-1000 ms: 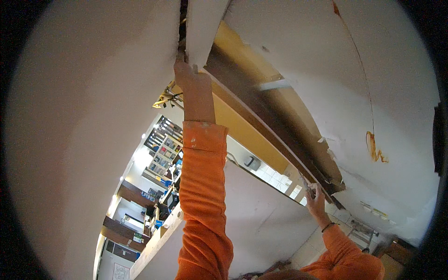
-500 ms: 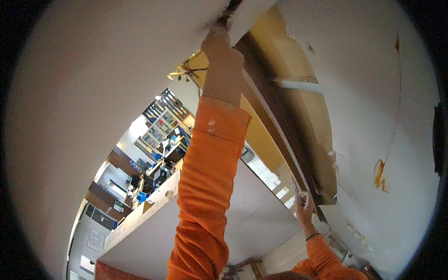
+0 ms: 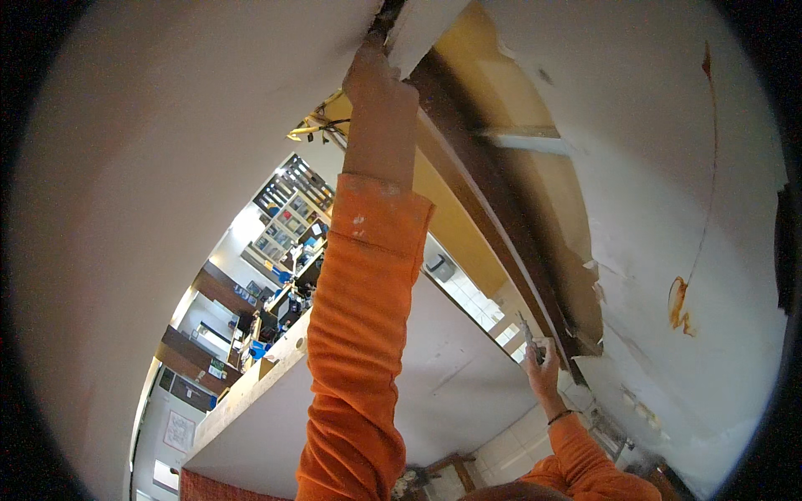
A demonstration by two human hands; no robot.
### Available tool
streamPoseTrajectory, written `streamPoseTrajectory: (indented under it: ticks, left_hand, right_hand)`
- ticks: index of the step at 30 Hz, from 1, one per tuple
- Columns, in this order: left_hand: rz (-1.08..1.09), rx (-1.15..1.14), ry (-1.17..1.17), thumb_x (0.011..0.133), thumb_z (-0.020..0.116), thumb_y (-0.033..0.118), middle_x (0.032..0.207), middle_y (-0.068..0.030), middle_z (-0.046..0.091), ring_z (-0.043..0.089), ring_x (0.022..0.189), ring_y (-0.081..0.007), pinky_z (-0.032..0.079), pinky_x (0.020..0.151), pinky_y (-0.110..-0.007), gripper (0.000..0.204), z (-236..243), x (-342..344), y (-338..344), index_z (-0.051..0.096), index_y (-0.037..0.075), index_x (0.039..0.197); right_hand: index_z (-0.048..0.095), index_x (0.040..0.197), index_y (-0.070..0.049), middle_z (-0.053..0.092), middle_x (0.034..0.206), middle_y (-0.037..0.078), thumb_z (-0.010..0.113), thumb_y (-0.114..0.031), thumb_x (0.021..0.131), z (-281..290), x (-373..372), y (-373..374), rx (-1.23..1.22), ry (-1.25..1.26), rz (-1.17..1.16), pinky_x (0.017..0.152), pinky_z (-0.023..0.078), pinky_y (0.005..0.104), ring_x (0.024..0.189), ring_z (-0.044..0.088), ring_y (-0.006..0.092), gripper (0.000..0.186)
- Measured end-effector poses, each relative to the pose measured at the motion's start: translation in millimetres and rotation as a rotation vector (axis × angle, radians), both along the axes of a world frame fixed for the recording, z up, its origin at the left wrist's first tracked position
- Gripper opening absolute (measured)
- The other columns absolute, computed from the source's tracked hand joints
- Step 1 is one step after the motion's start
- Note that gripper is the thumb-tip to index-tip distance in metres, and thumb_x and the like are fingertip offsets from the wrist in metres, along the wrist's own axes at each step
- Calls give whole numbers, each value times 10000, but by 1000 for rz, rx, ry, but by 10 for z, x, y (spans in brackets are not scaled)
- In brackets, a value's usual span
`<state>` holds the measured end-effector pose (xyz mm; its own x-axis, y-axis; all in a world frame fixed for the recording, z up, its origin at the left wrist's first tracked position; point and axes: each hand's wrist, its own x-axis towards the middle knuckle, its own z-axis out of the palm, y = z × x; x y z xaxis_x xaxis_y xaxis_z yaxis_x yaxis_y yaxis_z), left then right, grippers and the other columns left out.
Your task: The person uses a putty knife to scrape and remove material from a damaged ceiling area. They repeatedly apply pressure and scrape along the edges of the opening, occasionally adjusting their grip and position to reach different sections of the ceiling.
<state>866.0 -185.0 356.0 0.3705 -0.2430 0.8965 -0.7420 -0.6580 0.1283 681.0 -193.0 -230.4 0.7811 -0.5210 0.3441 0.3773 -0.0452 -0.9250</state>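
Observation:
My left hand (image 3: 378, 90), its orange sleeve filling the middle, reaches up to a narrow dark gap (image 3: 386, 18) between white boards. Its fingers are curled at the ragged board edge (image 3: 411, 33), their tips partly hidden. Lower right, my right hand (image 3: 541, 367) is closed on a grey metal hand tool (image 3: 529, 334) with slim jaws, like pliers or snips, beside a long brown beam (image 3: 493, 225). Right of the beam lies an open recess with tan board (image 3: 568, 217) and torn white edges.
White boards (image 3: 167, 167) surround the opening, the right one (image 3: 668, 167) with rust-coloured stains. Yellow wires (image 3: 305, 129) dangle behind my left wrist. Below are a wide pale panel (image 3: 451, 401), a tiled floor (image 3: 510, 442), and a room with desks and shelves (image 3: 284, 217).
The view has shifted since a second ago: my left hand and the gap appear farther right, my right hand slightly lower and farther left, still holding the tool. Little differs from half a second ago.

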Motion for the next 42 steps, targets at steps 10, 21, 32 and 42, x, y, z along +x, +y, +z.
streamPoseTrajectory:
  ticks: [10, 21, 32, 42]
  left_hand:
    - [384, 381, -55, 915, 689, 195, 1107, -113, 689, 690, 1019, -262, 564, 859, -375, 321, 174, -196, 50, 635, 26, 1183]
    - [154, 247, 27, 776, 738, -12, 1271, -158, 610, 600, 1188, -331, 533, 956, -383, 648, 89, 49, 103, 493, 75, 1370]
    - [154, 235, -40, 774, 778, 52, 1252, -183, 605, 597, 1184, -361, 528, 956, -420, 563, 191, 328, 172, 536, 37, 1282]
    - [-21, 219, -23, 855, 709, 223, 1285, -109, 577, 545, 1225, -290, 485, 1020, -399, 528, 170, 573, 375, 523, 84, 1330]
  right_hand:
    - [525, 1118, -71, 604, 676, 72, 622, -235, 974, -27, -7, -81, -94, 65, -111, 560, 458, 354, 581, 570, 184, 239]
    - [549, 1085, -61, 664, 813, 138, 660, -255, 941, -148, 29, 63, 4, 83, 17, 629, 508, 412, 714, 676, 296, 266]
    - [560, 1102, -59, 637, 803, 91, 630, -208, 962, -188, 85, -33, -20, 122, -15, 635, 492, 364, 677, 604, 189, 216]
    - [538, 1085, -73, 626, 773, 96, 617, -252, 970, -145, 72, 32, 7, 93, 33, 616, 489, 394, 645, 616, 223, 226]
